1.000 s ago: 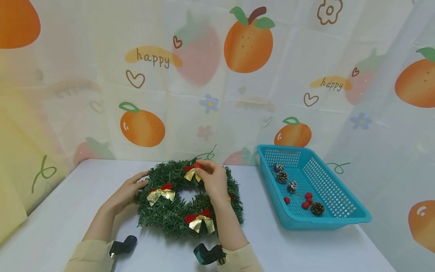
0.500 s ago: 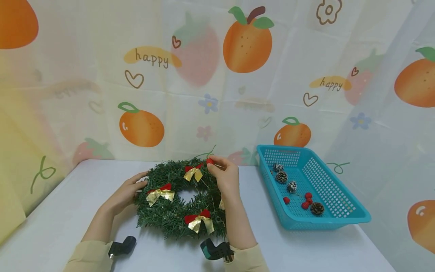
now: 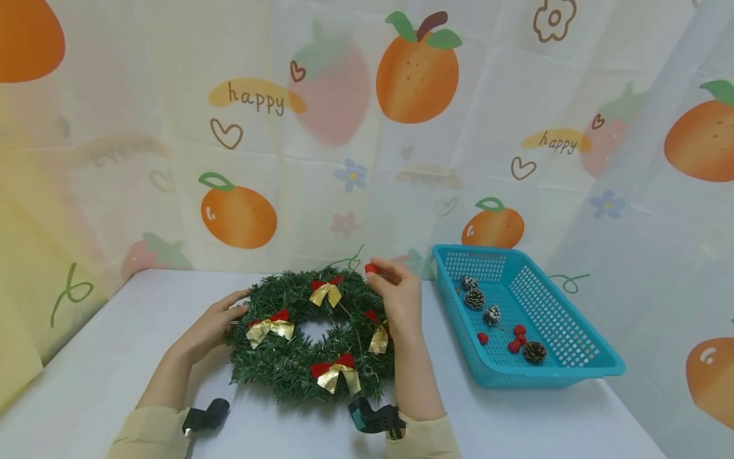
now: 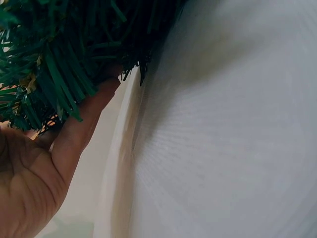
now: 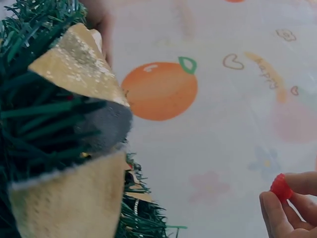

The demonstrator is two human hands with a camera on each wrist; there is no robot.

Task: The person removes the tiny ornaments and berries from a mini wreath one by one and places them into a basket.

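A green artificial wreath [image 3: 281,376] lies on the white table, with several red-and-gold bows [image 3: 271,327] spaced round it. My left hand [image 3: 213,326] holds its left edge. In the left wrist view, the fingers [image 4: 74,134] reach in among the green needles [image 4: 74,59], and their tips are partly hidden there. At the far right edge of the wreath, my right hand [image 3: 404,303] pinches a small red berry [image 3: 371,268] between thumb and fingers. The right wrist view has this bumpy berry [image 5: 281,187] at lower right, with a gold bow tail [image 5: 69,193] close to the camera.
To the right stands a blue plastic basket [image 3: 550,370] holding several pine cones [image 3: 474,299] and red berries [image 3: 513,347]. A fruit-printed curtain [image 3: 367,210] hangs behind the table [image 3: 132,312]. Both wrists carry black camera mounts [image 3: 206,417].
My right hand has moved right from beside the top bow to the wreath's far right, carrying the red berry. The right-side bow has come into view. My left hand stays put.
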